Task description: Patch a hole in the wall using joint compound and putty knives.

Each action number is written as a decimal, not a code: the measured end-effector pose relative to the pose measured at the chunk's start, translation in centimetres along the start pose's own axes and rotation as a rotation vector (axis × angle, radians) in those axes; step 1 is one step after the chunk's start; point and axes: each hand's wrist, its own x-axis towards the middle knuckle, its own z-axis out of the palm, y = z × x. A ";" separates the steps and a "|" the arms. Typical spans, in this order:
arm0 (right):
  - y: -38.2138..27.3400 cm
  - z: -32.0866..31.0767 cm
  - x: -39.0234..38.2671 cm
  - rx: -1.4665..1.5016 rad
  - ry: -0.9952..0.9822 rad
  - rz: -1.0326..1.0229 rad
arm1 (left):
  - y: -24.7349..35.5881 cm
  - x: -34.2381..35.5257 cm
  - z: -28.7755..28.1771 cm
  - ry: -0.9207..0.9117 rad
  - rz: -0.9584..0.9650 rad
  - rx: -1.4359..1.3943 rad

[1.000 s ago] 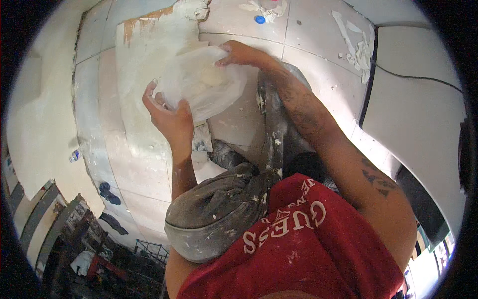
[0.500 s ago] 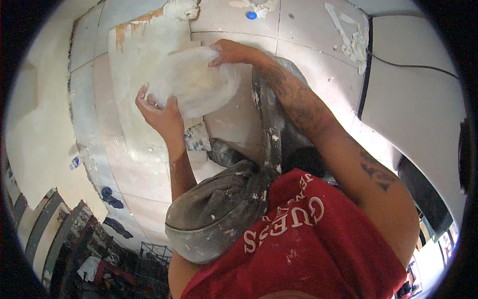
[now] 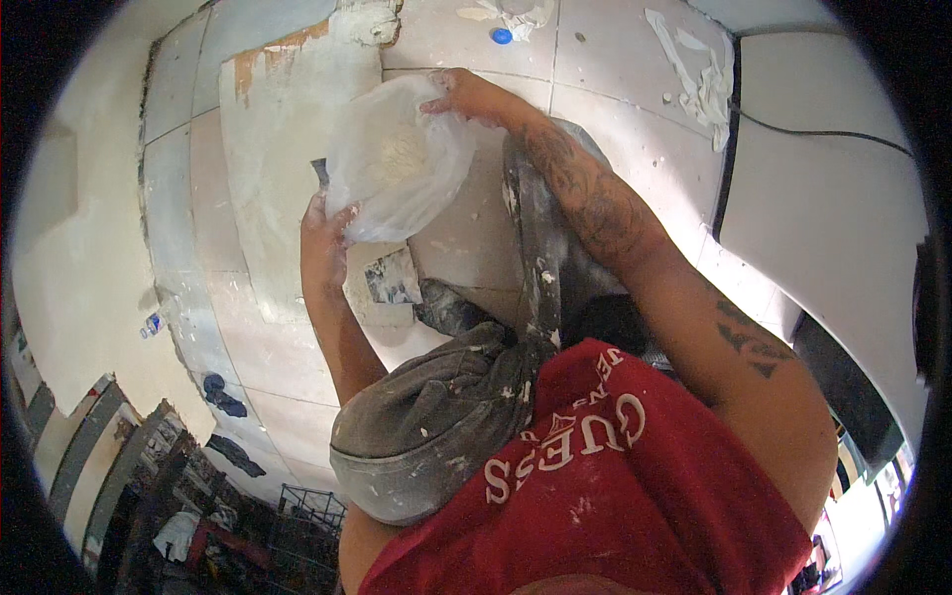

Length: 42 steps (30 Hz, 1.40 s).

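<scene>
A translucent white plastic bag point(image 3: 397, 193), rounded and loosely spread, is held between the person's 2 hands, in front of the body and over the floor. A pale, off-white mass point(image 3: 399, 157) shows in its middle. The hands are well apart from each other, each clamped on the bag: the right hand point(image 3: 464, 97) grips its upper right edge, thumb on the near face, and the left hand point(image 3: 325, 238) grips its lower left edge, thumb over the plastic. Just beyond the left fingers is a small, dark, flat object point(image 3: 319, 171); its kind, and whether it is held, cannot be told.

Behind the bag lies a broad, off-white sheet point(image 3: 268, 218) with brown patches along its upper edge, on a floor of pale tiles point(image 3: 288, 382). Below the bag is a grey-and-white patterned scrap point(image 3: 394, 277), near a dark, scuffed shoe point(image 3: 448, 307). The person wears grey, white-spattered trousers point(image 3: 426, 436) and a red cloth shirt point(image 3: 684, 496) with white lettering.

Farther out, a round blue cap point(image 3: 502, 37) lies at the top, and crumpled white strips point(image 3: 714, 94) lie at the upper right, near a thin black cable point(image 3: 823, 132). At the left are 2 dark, crumpled pieces point(image 3: 224, 397) and, lower, a black wire rack point(image 3: 309, 506).
</scene>
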 end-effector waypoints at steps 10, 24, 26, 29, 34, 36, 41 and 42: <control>-0.4 0.1 -0.3 0.067 -0.008 0.005 | 0.2 -1.2 2.1 0.175 0.262 -0.409; 1.9 0.1 1.0 -0.230 -0.148 0.139 | 1.5 -2.0 2.4 0.107 0.365 -0.385; 2.2 0.3 1.4 -0.373 -0.199 0.141 | 1.2 -1.5 2.1 0.098 0.344 -0.368; 2.2 0.1 1.6 -0.440 -0.240 0.171 | 0.5 -1.0 1.1 0.100 0.377 -0.347; 2.2 -0.9 1.5 -0.007 -0.238 0.029 | -0.8 -0.9 -1.5 0.225 0.023 0.083; 2.0 -0.8 1.6 -0.140 -0.140 0.029 | -1.3 -0.9 -2.6 0.140 -0.076 0.266; 1.2 0.0 0.7 0.665 -0.107 0.021 | -3.2 -1.3 -4.3 -0.049 -0.073 -0.053; 1.0 -0.1 0.5 0.852 0.019 0.027 | -3.5 -1.5 -4.6 -0.108 0.013 -0.187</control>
